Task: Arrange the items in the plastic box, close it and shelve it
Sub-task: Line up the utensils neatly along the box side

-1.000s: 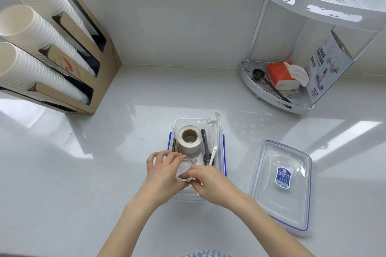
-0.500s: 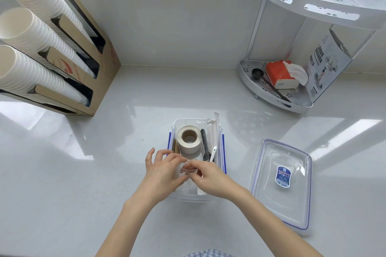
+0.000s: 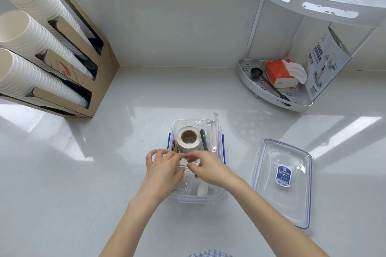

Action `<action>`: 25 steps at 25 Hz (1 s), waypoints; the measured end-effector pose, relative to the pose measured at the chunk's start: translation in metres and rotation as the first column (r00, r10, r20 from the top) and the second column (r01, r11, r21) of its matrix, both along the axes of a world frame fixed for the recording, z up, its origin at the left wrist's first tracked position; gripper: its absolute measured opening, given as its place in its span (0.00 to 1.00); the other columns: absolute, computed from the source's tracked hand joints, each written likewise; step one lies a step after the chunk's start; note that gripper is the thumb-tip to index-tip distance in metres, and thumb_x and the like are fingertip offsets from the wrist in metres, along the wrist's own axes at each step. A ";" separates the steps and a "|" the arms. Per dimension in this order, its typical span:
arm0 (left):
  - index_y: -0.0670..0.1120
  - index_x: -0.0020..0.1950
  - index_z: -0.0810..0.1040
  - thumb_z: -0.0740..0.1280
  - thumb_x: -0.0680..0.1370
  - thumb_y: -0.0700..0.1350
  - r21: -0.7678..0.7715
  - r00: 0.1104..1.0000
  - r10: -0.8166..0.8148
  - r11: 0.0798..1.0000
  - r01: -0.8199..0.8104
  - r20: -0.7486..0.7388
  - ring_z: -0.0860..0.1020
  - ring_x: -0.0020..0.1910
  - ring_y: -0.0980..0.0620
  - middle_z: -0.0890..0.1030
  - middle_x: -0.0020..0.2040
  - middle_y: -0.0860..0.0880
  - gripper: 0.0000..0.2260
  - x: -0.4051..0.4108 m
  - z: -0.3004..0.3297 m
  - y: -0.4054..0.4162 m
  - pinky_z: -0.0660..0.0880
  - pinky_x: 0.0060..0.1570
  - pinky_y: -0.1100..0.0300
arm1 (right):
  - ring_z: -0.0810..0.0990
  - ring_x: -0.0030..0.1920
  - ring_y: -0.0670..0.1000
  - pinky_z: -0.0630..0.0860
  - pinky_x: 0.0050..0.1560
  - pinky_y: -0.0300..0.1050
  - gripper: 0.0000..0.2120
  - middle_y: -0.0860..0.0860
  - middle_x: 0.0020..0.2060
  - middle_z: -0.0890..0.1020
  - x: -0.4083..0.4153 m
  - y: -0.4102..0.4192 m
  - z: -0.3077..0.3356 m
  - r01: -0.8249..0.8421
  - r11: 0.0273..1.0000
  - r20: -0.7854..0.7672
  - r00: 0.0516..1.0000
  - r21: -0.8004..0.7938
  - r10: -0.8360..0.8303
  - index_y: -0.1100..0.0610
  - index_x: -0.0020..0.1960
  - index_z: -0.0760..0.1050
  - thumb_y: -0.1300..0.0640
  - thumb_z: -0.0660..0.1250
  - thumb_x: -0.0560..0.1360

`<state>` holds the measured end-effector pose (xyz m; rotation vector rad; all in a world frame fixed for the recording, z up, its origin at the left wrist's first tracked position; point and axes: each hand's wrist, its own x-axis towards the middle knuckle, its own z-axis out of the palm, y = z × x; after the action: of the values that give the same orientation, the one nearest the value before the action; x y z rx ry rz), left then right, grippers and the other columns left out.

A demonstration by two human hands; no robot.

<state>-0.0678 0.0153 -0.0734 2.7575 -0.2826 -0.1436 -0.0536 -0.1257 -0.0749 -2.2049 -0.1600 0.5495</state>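
While open, plastic box [image 3: 218, 195] lengthwise away, uncovered.

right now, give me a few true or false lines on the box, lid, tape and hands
1. The lid is on the box. False: it lies on the counter to the box's right.
2. The tape roll sits in the box's far end. True.
3. Both hands, left and right, are over the box. True.
4. The right hand rests on the lid. False: it is over the box.
5. The tissue pack is inside the box. False: it is on the rack.
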 end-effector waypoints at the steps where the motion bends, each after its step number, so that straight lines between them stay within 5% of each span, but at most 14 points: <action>1: 0.51 0.64 0.71 0.58 0.77 0.46 -0.061 0.999 0.016 0.998 -0.014 0.033 0.67 0.65 0.50 0.76 0.60 0.53 0.15 0.001 0.002 -0.004 0.51 0.64 0.58 | 0.77 0.43 0.47 0.69 0.47 0.34 0.14 0.51 0.58 0.80 0.001 -0.005 0.004 0.049 0.998 0.042 0.998 0.027 -0.050 0.55 0.60 0.74 0.58 0.59 0.76; 4: 0.45 0.62 0.72 0.58 0.77 0.43 -0.212 0.999 0.034 0.977 -0.027 0.031 0.72 0.60 0.47 0.77 0.60 0.47 0.14 0.006 0.007 -0.030 0.65 0.59 0.58 | 0.74 0.37 0.40 0.68 0.40 0.25 0.12 0.51 0.55 0.80 0.004 -0.025 0.013 0.318 0.935 0.165 0.925 0.154 -0.342 0.55 0.57 0.76 0.61 0.58 0.76; 6: 0.42 0.62 0.70 0.57 0.78 0.45 -0.158 0.998 0.021 0.987 -0.030 -0.056 0.73 0.60 0.46 0.75 0.60 0.44 0.15 0.009 0.006 -0.052 0.69 0.57 0.55 | 0.74 0.41 0.43 0.68 0.42 0.27 0.13 0.53 0.58 0.76 0.005 -0.038 0.014 0.462 0.866 0.161 0.855 0.194 -0.492 0.55 0.59 0.73 0.62 0.57 0.77; 10: 0.36 0.62 0.64 0.58 0.78 0.48 0.034 0.962 0.013 0.999 -0.003 -0.272 0.73 0.61 0.39 0.72 0.62 0.38 0.19 0.020 -0.001 -0.081 0.71 0.55 0.50 | 0.73 0.51 0.50 0.67 0.52 0.38 0.18 0.57 0.63 0.70 -0.001 -0.047 0.003 0.501 0.859 0.023 0.862 0.100 -0.506 0.56 0.67 0.65 0.61 0.57 0.77; 16: 0.33 0.64 0.60 0.60 0.76 0.41 -0.119 0.866 0.085 0.979 -0.164 -0.493 0.72 0.62 0.38 0.72 0.62 0.35 0.20 0.040 -0.014 -0.095 0.70 0.57 0.51 | 0.77 0.47 0.51 0.77 0.54 0.49 0.15 0.54 0.57 0.79 -0.004 -0.053 -0.007 0.552 0.819 -0.108 0.834 0.159 -0.541 0.56 0.62 0.72 0.59 0.63 0.75; 18: 0.34 0.62 0.64 0.60 0.76 0.40 -0.217 0.802 0.097 0.937 -0.272 -0.589 0.75 0.57 0.41 0.75 0.57 0.37 0.17 0.045 -0.012 -0.095 0.73 0.51 0.54 | 0.78 0.48 0.54 0.77 0.56 0.52 0.14 0.54 0.55 0.79 -0.005 -0.056 -0.008 0.559 0.814 -0.146 0.829 0.159 -0.540 0.56 0.60 0.73 0.57 0.64 0.75; 21: 0.39 0.49 0.74 0.59 0.75 0.37 -0.430 0.677 0.021 0.757 -0.492 -0.736 0.75 0.37 0.52 0.76 0.39 0.45 0.07 0.049 -0.008 -0.094 0.71 0.30 0.66 | 0.79 0.53 0.56 0.77 0.58 0.53 0.14 0.53 0.53 0.79 -0.003 -0.056 -0.008 0.556 0.815 -0.184 0.829 0.162 -0.529 0.55 0.60 0.73 0.56 0.64 0.74; 23: 0.39 0.52 0.73 0.57 0.74 0.36 -0.480 0.635 0.017 0.639 -0.601 -0.772 0.74 0.39 0.53 0.77 0.42 0.45 0.09 0.050 -0.007 -0.095 0.71 0.34 0.66 | 0.79 0.54 0.56 0.77 0.58 0.52 0.15 0.52 0.52 0.78 -0.003 -0.056 -0.007 0.552 0.818 -0.186 0.831 0.161 -0.524 0.55 0.60 0.73 0.55 0.64 0.75; 25: 0.36 0.61 0.68 0.56 0.75 0.39 -0.465 0.634 0.071 0.619 -0.634 -0.770 0.74 0.51 0.49 0.76 0.55 0.41 0.16 0.052 -0.010 -0.097 0.71 0.48 0.61 | 0.79 0.54 0.56 0.77 0.57 0.51 0.14 0.52 0.52 0.79 -0.004 -0.056 -0.008 0.564 0.809 -0.188 0.823 0.162 -0.536 0.55 0.59 0.73 0.54 0.64 0.75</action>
<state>-0.0163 -0.0814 -0.0832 1.7257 0.4127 -0.7651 -0.0572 -0.1816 -0.0832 -1.8729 0.4701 0.3264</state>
